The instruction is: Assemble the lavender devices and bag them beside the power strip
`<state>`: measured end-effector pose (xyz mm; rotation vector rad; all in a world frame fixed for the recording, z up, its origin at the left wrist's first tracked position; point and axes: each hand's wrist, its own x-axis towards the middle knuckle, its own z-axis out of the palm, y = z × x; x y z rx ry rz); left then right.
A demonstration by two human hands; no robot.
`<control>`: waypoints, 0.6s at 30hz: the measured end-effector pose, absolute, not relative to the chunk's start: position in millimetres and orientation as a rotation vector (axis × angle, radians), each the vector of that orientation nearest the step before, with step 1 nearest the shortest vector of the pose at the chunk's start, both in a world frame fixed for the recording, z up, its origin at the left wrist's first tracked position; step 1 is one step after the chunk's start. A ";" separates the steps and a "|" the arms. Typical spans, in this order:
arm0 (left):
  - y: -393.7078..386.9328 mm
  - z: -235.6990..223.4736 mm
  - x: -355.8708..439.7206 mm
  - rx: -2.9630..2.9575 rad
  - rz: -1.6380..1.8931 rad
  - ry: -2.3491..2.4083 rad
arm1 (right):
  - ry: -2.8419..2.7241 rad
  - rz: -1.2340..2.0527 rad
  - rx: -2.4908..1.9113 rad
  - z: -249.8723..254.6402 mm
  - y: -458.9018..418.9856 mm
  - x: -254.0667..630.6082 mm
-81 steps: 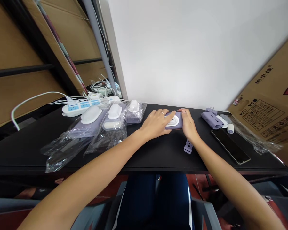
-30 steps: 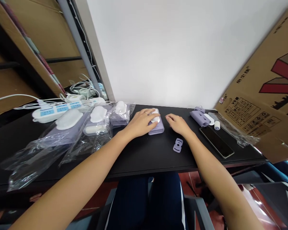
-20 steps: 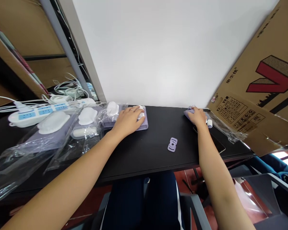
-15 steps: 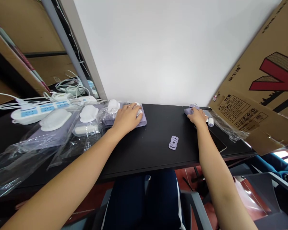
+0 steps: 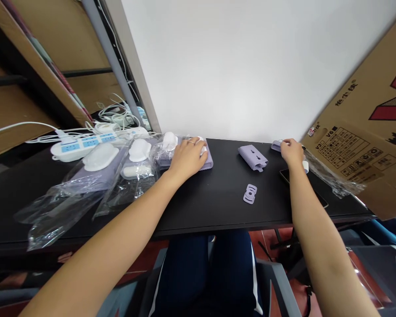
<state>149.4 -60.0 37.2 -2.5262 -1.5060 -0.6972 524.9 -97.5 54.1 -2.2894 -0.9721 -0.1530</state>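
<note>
My left hand [image 5: 188, 156] lies over a flat purple case [image 5: 207, 164] with white lumpy pieces on top. Its fingers are spread and bent over one white piece [image 5: 203, 147]. At the right, my right hand [image 5: 292, 152] has its fingers closed at a small purple piece [image 5: 276, 145], mostly hidden behind them. Between the hands sits a perforated purple sleeve [image 5: 252, 157], open at its near end. Closer to the table's front edge lies a flat purple plate with slots [image 5: 250, 193].
Bagged purple cases with white tops [image 5: 100, 157] and a white power strip [image 5: 86, 144] occupy the left. A phone [image 5: 318, 198], a white cylinder [image 5: 305, 166] and clear plastic [image 5: 336, 178] lie at the right, beside a big cardboard box [image 5: 359, 145]. A white wall [image 5: 224, 70] stands behind.
My right hand has let go of the purple sleeve, which now lies on the table, and is at another purple piece farther right. My left hand stays on the case. The view has shifted.
</note>
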 end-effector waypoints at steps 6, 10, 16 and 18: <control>-60.0 38.0 149.9 -2.528 -0.685 -1.521 | -1.195 -0.271 -2.508 54.1 -76.2 573.0; -60.9 38.8 149.7 -2.528 -0.667 -1.526 | -1.449 -0.057 -2.693 48.9 -61.0 574.7; -62.2 40.1 149.6 -2.526 -0.664 -1.525 | -1.569 -0.098 -2.688 47.4 -60.0 553.4; -62.3 40.3 149.7 -2.533 -0.663 -1.522 | -1.614 -0.055 -2.673 50.5 -63.6 546.9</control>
